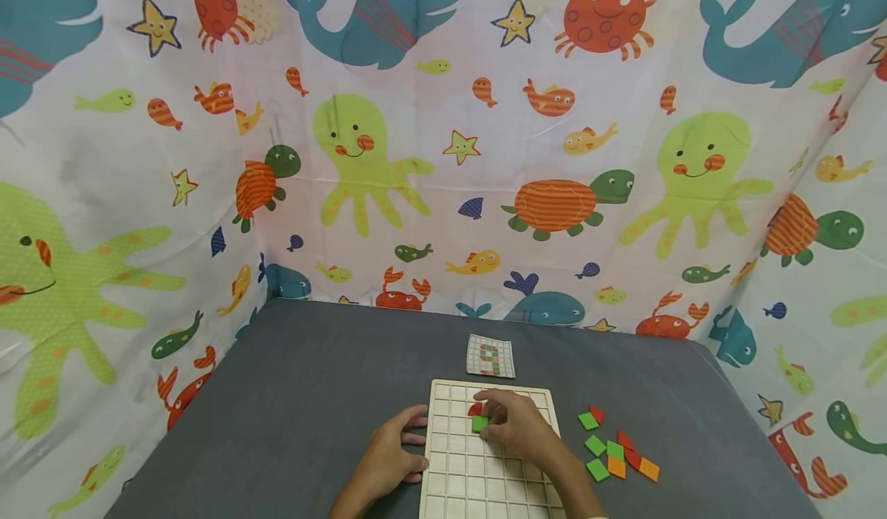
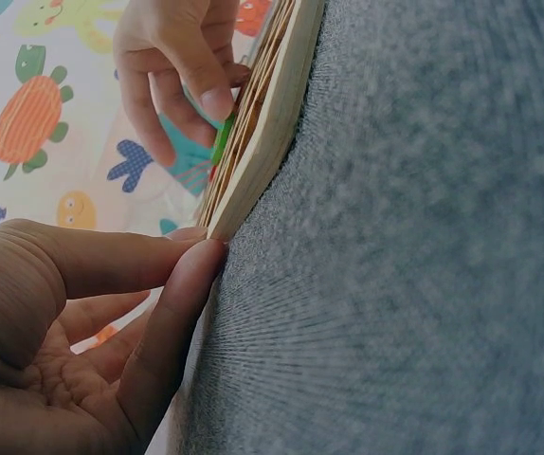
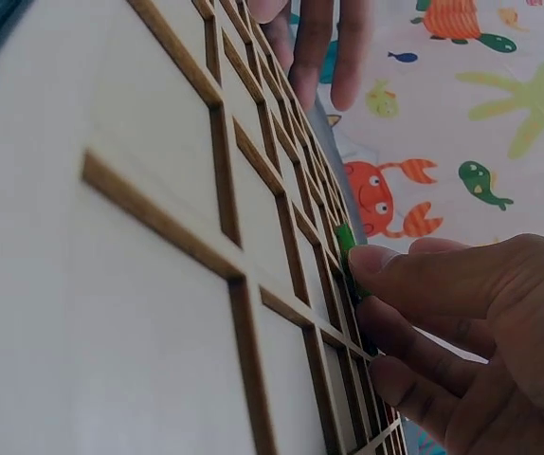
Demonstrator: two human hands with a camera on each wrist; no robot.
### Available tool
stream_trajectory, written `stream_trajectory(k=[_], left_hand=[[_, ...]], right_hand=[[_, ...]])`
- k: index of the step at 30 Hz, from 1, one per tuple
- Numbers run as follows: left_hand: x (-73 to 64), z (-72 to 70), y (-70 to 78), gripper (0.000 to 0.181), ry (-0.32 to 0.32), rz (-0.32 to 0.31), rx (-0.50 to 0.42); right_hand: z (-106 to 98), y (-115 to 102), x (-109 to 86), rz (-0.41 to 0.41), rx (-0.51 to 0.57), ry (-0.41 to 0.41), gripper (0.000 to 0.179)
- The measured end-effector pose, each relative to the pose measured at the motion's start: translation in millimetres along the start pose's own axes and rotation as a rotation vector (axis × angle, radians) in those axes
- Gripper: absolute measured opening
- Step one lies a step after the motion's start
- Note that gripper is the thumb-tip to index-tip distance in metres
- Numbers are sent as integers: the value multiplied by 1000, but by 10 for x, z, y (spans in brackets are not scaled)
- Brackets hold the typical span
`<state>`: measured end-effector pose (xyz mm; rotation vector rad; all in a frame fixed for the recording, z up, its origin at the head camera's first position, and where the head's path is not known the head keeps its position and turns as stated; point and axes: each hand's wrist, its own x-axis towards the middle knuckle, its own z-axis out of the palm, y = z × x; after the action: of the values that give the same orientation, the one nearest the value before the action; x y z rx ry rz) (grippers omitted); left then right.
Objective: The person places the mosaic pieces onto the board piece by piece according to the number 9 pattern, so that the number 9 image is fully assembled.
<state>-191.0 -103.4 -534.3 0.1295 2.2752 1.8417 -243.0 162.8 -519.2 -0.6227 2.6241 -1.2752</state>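
A pale wooden grid board (image 1: 453,469) lies on the dark cloth. My left hand (image 1: 388,453) pinches its left edge, with thumb and forefinger meeting at the wood (image 2: 253,180) in the left wrist view. Over the board's upper part, my right hand (image 1: 520,424) has curled fingers and holds a green square tile (image 1: 480,424) at one of the cells. In the right wrist view the thumb sits against this green tile (image 3: 345,235). Just above it on the grid is a red piece (image 1: 474,409), partly covered by the right fingers.
Right of the board lie loose tiles: green squares (image 1: 595,446), orange squares (image 1: 649,469) and red pieces (image 1: 632,458). A small pattern card (image 1: 474,357) with a coloured grid lies behind the board. A sea-animal curtain (image 1: 430,195) surrounds the table (image 1: 333,380).
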Motion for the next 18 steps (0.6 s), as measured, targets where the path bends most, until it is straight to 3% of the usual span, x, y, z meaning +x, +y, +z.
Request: stream_trajectory(k=[18], left_hand=[[-1,0,-19,83,-1,9,4]], right_hand=[[29,-32,-4,-11,38,2,53]])
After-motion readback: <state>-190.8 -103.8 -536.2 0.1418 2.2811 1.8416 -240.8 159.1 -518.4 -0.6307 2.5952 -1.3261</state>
